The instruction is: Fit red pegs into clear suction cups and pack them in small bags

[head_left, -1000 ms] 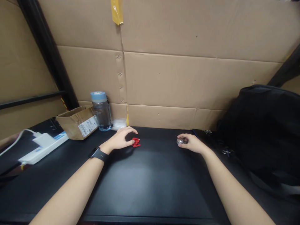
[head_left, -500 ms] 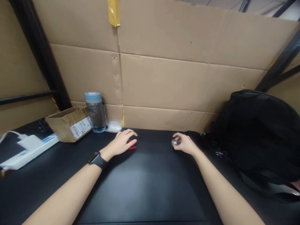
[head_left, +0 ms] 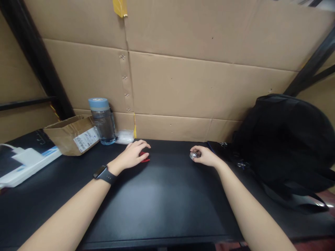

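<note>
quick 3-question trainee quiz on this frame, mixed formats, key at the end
1. True or false: the left hand rests over the red pieces.
2. What does the right hand hold? A) water bottle B) small silvery object C) cardboard box
3. What black thing lies on the table to the right?

Key: 1 true. 2 B, the small silvery object. 3 the black bag.

black desk [head_left: 162,205] against a cardboard-lined wall
left of the left hand [head_left: 132,157]: water bottle [head_left: 102,121], cardboard box [head_left: 70,135], white device [head_left: 24,163]; right of the right hand [head_left: 205,157], a black backpack [head_left: 285,139].
</note>
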`<move>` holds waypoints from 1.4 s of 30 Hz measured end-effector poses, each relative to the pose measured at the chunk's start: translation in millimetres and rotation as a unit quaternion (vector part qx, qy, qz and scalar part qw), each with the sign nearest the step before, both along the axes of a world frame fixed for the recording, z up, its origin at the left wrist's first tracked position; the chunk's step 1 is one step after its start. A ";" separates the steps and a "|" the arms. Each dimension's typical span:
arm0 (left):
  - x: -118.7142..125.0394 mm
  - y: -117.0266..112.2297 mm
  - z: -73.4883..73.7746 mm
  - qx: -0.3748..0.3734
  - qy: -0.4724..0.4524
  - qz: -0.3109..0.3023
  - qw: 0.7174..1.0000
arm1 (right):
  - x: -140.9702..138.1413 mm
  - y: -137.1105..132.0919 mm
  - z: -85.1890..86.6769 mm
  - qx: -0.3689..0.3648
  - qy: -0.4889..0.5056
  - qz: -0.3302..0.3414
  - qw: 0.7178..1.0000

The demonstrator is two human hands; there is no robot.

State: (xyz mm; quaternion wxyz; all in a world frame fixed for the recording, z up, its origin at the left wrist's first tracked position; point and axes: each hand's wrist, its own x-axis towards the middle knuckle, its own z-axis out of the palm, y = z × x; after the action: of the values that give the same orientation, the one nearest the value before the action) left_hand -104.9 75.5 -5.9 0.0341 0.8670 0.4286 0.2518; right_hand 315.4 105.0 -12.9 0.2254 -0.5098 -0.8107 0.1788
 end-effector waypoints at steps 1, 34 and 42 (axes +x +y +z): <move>-1.3 0.0 -0.3 -0.006 -0.002 0.001 1.000 | -0.8 -1.4 1.4 0.007 -0.015 0.007 1.000; -30.9 4.1 -14.4 -0.246 0.149 0.123 0.950 | -6.6 -1.2 -21.4 -0.009 -0.168 -0.164 0.972; -23.5 0.1 -19.1 -0.215 0.136 0.145 0.956 | -17.9 -14.1 -30.0 -0.037 -0.200 -0.212 0.956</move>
State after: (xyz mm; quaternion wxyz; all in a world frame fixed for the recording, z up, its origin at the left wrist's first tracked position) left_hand -128.4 75.6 -24.9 0.1241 0.7940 0.5940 0.0361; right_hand 297.6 90.9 -42.9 0.0719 -0.7031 -0.7056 0.0516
